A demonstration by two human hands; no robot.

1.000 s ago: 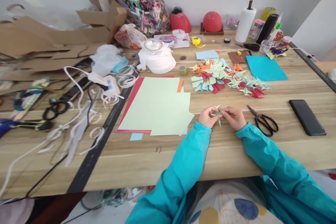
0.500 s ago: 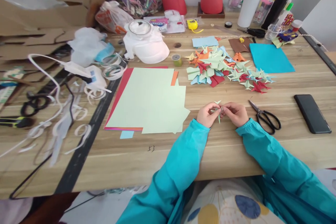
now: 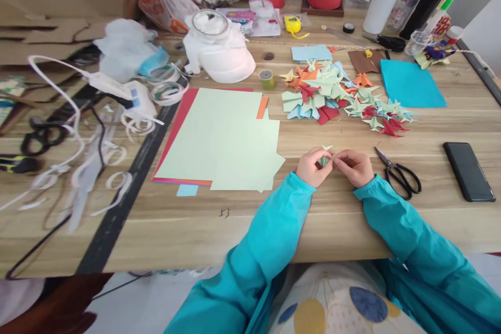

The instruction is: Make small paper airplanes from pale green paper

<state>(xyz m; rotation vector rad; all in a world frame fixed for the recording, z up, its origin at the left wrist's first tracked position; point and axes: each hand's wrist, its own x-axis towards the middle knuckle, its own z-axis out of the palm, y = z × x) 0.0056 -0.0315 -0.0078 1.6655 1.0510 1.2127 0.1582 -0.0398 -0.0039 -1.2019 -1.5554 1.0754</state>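
While my left hand (image 3: 312, 167) holds folded paper (image 3: 324, 160), my right hand (image 3: 357, 168) pinches at its three o'clock, on what I cannot tell

Held piece (image 3: 323, 160): folded paper, matt. Folded pieces (image 3: 323, 85): matt paper, sharply creased. Sheets (image 3: 219, 141): flat, smooth matt paper. Bench (image 3: 176, 240): smooth wood-grain surface, faintly sheened. Scissors (image 3: 397, 171): metal blades; smooth black handles. Phone (image 3: 468, 171): dark, smooth, glossy face. Sleeves (image 3: 270, 235): wrinkled cloth, slight sheen. Tape measure (image 3: 291, 24): smooth yellow plastic. Carton (image 3: 105, 2): matt brown cardboard. Bag (image 3: 166, 4): thin, crinkled, translucent plastic.
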